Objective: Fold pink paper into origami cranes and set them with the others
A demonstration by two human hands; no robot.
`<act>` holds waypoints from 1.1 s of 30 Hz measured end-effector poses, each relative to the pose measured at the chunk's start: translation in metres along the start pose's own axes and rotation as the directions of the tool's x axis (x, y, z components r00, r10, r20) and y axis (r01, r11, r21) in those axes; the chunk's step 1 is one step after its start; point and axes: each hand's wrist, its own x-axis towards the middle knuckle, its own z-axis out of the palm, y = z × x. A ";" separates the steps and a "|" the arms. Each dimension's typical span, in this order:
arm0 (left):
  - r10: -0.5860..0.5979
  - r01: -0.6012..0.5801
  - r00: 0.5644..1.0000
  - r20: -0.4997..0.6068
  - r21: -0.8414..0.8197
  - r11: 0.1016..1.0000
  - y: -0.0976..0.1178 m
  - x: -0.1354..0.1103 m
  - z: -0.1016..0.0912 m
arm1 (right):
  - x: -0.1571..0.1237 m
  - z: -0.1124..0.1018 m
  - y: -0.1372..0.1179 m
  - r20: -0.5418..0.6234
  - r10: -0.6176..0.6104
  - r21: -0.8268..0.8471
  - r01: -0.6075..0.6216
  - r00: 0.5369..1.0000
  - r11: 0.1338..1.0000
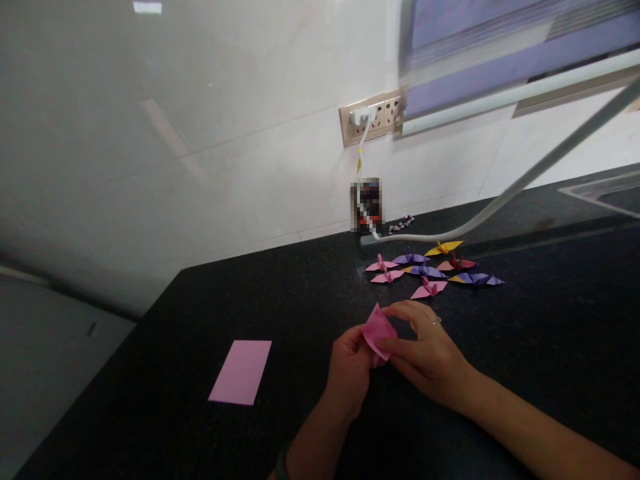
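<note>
- Our left hand (pixel 350 367) pinches the folded pink paper (pixel 379 328), nearer us than the paper cranes (pixel 424 271).
- Our right hand (pixel 425 350) clasps its other side; we'd best match edges before creasing.

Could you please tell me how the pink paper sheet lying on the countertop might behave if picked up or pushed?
The pink paper sheet looks thin, so it is probably light and may bend if lifted by a corner. Lying flat with nothing on top, it would likely slide across the black countertop when pushed.
</note>
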 end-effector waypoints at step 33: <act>-0.024 0.021 1.000 0.014 0.158 0.987 -0.003 -0.001 -0.004 | 0.004 0.008 0.001 0.449 0.591 0.678 -0.686 0.670 0.264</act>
